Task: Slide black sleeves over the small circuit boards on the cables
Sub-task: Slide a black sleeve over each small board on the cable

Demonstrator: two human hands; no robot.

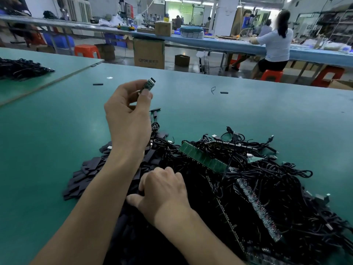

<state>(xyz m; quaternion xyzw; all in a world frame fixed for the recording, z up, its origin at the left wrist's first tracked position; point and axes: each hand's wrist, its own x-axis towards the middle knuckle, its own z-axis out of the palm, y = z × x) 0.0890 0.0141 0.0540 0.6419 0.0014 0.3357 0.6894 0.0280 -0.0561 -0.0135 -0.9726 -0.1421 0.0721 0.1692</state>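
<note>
Head, left hand [129,115]: pinches board [150,84], long axis tilted up-right, free end away.
Head, right hand [162,190]: curled among sleeves [86,169] (hold unclear), well below board.

Bare left hand [128,111], bare right hand [162,192] (forearms [91,188] bare too)

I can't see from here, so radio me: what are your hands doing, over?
Left hand pinching small circuit board, bare, no sleeve yet. Right hand down in black sleeve pile, grip unclear. Tangled cables alongside, nothing blocking.
</note>
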